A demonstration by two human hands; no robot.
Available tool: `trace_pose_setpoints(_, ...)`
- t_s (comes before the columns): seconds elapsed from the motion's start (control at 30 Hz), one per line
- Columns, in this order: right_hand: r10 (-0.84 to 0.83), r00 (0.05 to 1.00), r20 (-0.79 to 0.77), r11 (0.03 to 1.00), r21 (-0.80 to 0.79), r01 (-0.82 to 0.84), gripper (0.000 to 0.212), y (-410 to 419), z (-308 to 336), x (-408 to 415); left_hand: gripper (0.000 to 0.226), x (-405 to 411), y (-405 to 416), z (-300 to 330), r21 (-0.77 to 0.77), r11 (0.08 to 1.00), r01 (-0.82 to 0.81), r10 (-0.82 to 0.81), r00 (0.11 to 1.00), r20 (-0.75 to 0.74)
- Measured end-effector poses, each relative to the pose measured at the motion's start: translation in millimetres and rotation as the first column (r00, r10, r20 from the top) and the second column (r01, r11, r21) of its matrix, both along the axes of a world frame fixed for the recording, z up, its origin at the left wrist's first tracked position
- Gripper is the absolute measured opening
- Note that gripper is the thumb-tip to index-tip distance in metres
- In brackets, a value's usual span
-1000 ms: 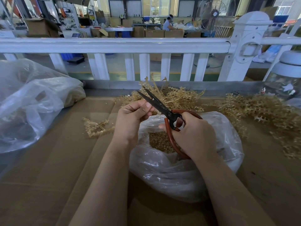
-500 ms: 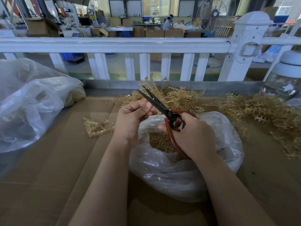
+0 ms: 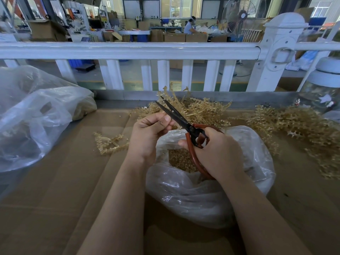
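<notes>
**Scissors Poised Over the Bag at the Trimming Bench**

My right hand is wrapped round the red-brown handles of the scissors, thumb through one loop and fingers curled over the other. The dark blades stand slightly parted and point up toward eleven o'clock. My left hand, just to the nine o'clock side of the blades, pinches a tan plastic sprig between thumb and forefinger. The sprig sits right against the lower blade near the pivot, and my fingers hide most of it.

Both hands hover over a clear plastic bag that lies open on the cardboard sheet covering the bench. Small tan cut pieces show through the bag's mouth, directly below the scissor handles.

At twelve o'clock from my hands lies a heap of tan plastic branches. A second, wider heap spreads at two to three o'clock. A lone branch lies on the cardboard at nine o'clock, near my left wrist. Farther out at nine to ten o'clock slumps a large crumpled plastic sack. A white railing runs across the far edge of the bench at twelve o'clock, and a white-lidded glass jar stands at two o'clock.
</notes>
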State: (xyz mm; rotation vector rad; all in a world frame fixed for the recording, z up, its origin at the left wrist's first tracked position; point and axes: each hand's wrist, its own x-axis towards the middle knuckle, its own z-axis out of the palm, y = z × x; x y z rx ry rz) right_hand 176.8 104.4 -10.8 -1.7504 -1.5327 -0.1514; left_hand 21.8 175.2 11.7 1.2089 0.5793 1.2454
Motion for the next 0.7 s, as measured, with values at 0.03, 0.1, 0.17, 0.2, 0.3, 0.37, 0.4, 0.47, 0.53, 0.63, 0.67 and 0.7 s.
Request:
trace_pose_setpoints(0.03,0.003,1.0,0.002,1.0,0.003,-0.003,0.063,0.0,-0.3,0.4,0.033,0.0,-0.3,-0.1,-0.001,1.0,-0.003,0.003,1.0,-0.002)
trace_pose_setpoints(0.1,0.007,1.0,0.008,1.0,0.004,-0.007,0.062,0.3,-1.2,1.2,0.027,0.3,-1.2,0.4,-0.012,1.0,-0.009,0.009,1.0,0.001)
trace_pose_setpoints(0.17,0.012,1.0,0.002,1.0,-0.001,-0.012,0.063,1.2,-1.8,1.7,0.019,0.5,-2.1,1.4,-0.04,0.999,-0.015,0.016,1.0,0.015)
trace_pose_setpoints(0.2,0.012,1.0,-0.006,1.0,-0.009,-0.012,0.063,1.6,-1.9,1.9,0.017,0.7,-2.5,1.8,-0.057,0.998,-0.016,0.017,1.0,0.022)
trace_pose_setpoints(0.3,0.003,1.0,-0.021,0.999,-0.042,-0.004,0.063,2.6,-2.4,2.2,0.013,1.8,-3.8,2.8,-0.094,0.995,-0.034,0.035,0.999,0.008)
trace_pose_setpoints(0.37,-0.002,0.999,-0.033,0.998,-0.063,0.0,0.061,2.8,-2.7,2.3,0.012,1.9,-3.6,3.4,-0.142,0.988,-0.056,0.056,0.998,0.001)
trace_pose_setpoints(0.4,-0.003,0.999,-0.045,0.997,-0.073,0.0,0.06,2.6,-2.7,2.4,0.012,1.8,-3.0,3.5,-0.17,0.983,-0.068,0.069,0.998,-0.005)
trace_pose_setpoints(0.47,0.007,0.998,-0.061,0.996,-0.091,-0.012,0.059,2.8,-3.0,2.9,0.011,1.2,-1.8,3.2,-0.214,0.973,-0.092,0.087,0.996,-0.029)
trace_pose_setpoints(0.53,0.019,0.998,-0.056,0.993,-0.113,-0.025,0.057,3.4,-3.1,2.8,0.011,1.2,-0.9,2.0,-0.249,0.962,-0.113,0.104,0.993,-0.05)
trace_pose_setpoints(0.63,0.031,0.998,-0.054,0.994,-0.107,-0.036,0.054,4.0,-3.6,2.4,0.015,1.1,0.4,1.3,-0.3,0.944,-0.136,0.132,0.991,-0.033)
trace_pose_setpoints(0.67,0.035,0.998,-0.061,0.994,-0.098,-0.041,0.054,3.9,-3.8,2.5,0.015,1.3,1.1,1.3,-0.315,0.94,-0.135,0.135,0.991,-0.024)
trace_pose_setpoints(0.7,0.04,0.997,-0.067,0.995,-0.091,-0.046,0.054,3.7,-3.9,2.9,0.014,1.2,1.4,1.3,-0.33,0.935,-0.133,0.135,0.991,-0.016)
